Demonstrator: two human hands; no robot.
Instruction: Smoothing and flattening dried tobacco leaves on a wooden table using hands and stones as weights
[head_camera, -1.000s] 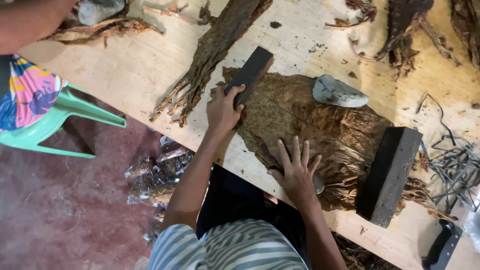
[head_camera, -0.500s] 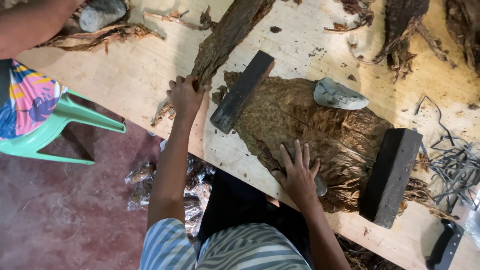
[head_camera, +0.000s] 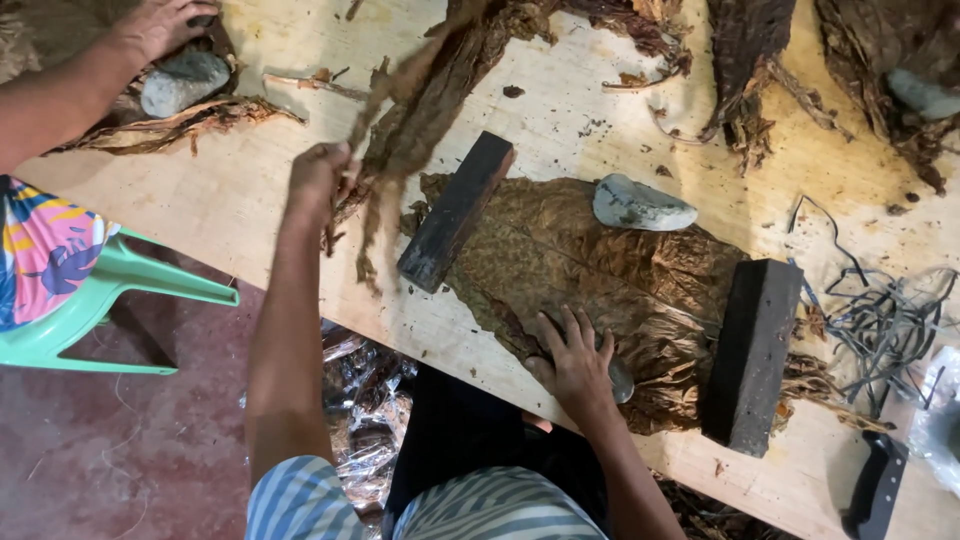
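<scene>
The left hand (head_camera: 318, 175) is closed around the stem end of a long dried brown leaf (head_camera: 400, 130), which hangs blurred and lifted above the wooden counter (head_camera: 250, 190), just beside a bundle of similar leaves (head_camera: 470, 60) lying across the top. The right hand (head_camera: 575, 360) lies open, fingers spread, pressing flat on a stack of flattened leaves (head_camera: 600, 270) near the counter's front edge. A small grey stone (head_camera: 621, 382) peeks out just beside that hand.

On the stack rest three weights: a dark wooden block (head_camera: 455, 212) tilted across its left end, a second dark block (head_camera: 750, 352) at its right end, and a pale grey stone (head_camera: 640, 205) at the far edge between them.

To the right lie a tangle of dark strips (head_camera: 880, 320) and a black-handled knife (head_camera: 875, 488). At the far left another person's hand (head_camera: 160, 22) rests by a grey rock (head_camera: 183, 82) on more leaves, above a green plastic chair (head_camera: 110, 300).
</scene>
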